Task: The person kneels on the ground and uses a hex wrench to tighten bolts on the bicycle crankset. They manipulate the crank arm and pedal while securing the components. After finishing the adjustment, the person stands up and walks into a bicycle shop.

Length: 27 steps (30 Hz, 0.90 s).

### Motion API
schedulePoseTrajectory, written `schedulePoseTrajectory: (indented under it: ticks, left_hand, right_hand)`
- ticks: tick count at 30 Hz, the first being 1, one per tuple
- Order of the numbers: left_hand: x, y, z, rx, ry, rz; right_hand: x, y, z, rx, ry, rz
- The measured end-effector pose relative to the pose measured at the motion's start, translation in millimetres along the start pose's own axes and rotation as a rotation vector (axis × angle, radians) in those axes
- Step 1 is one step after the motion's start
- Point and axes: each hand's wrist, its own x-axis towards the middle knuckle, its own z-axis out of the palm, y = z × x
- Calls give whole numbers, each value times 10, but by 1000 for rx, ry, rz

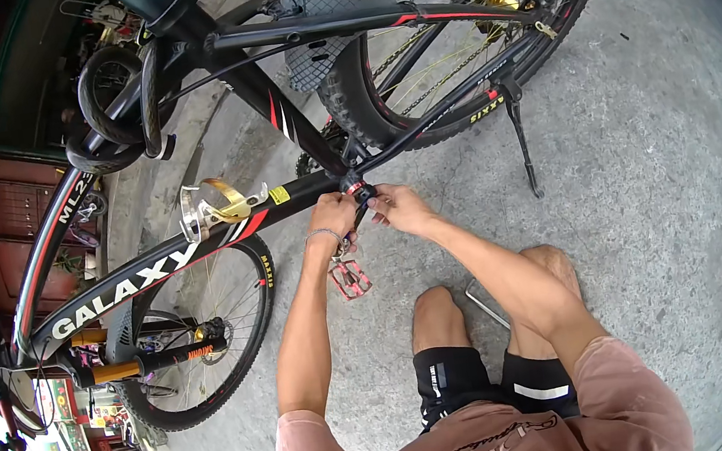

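Knees (435, 305) low; both hands' grip (365, 209) on crank (361, 196), pedal (349, 278) below.

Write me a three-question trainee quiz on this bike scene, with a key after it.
1. True or false: both hands, the left hand and the right hand, are at the bottom bracket of the black bicycle frame.
2. Which thing hangs just below the left hand? A) a red pedal B) a blue pump C) a white helmet
3. Fill in: the bicycle is propped on the concrete floor by its ____ near the rear wheel.

Key
1. True: both hands meet at that joint of the frame.
2. A: the red pedal hangs just under the left wrist.
3. Kickstand, its foot down on the concrete.
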Motion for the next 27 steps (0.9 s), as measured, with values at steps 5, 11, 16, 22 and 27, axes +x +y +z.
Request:
schedulePoseTrajectory:
  ticks: [5,11,16,22,27]
  left_hand:
    - [245,161,-223,-97,-232,-143]
    - [294,148,-249,-255,-368,-337]
    - [286,260,-123,122,-285,-241]
    - [309,132,-190,-297,-423,-375]
    - [286,203,-164,242,-328,-36]
  right_hand:
    - [47,23,33,-95,23,-36]
    - [63,51,-10,-223,33,-119]
    - [63,-6,-68,-265,-18,-87]
    - [71,27,-48,-199,19,-152]
    - [66,27,-55,-223,11,-128]
